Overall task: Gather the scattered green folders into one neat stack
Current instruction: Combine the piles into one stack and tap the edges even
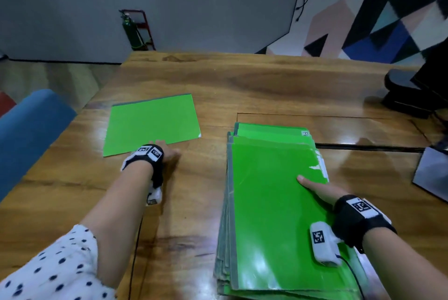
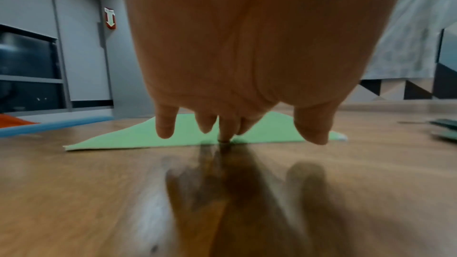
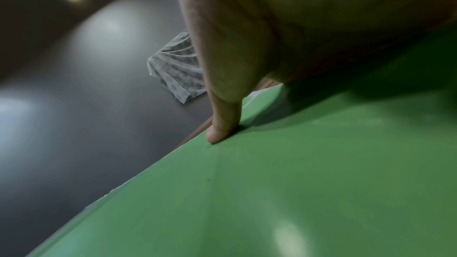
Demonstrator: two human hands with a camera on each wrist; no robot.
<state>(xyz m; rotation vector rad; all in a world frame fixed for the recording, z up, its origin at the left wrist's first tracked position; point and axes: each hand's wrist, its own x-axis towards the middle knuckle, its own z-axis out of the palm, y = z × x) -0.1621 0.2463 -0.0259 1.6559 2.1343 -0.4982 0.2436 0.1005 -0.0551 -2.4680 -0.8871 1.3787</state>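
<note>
One green folder (image 1: 151, 124) lies flat on the wooden table (image 1: 242, 81) at the left. My left hand (image 1: 164, 152) hovers at its near edge with the fingers pointing down. In the left wrist view, one fingertip of this hand (image 2: 235, 136) touches the table right at the edge of the folder (image 2: 138, 136), and it holds nothing. A stack of green folders (image 1: 274, 202), slightly fanned, lies at the right. My right hand (image 1: 317, 188) holds the stack's right edge. The thumb (image 3: 222, 130) presses on the top folder (image 3: 296, 192), and the other fingers are hidden past the edge.
A blue chair back (image 1: 31, 130) stands at the table's left side. A black object (image 1: 412, 96) sits at the far right, and a grey panel (image 1: 434, 171) lies beside the stack on the right. A green extinguisher (image 1: 132, 30) stands on the floor beyond.
</note>
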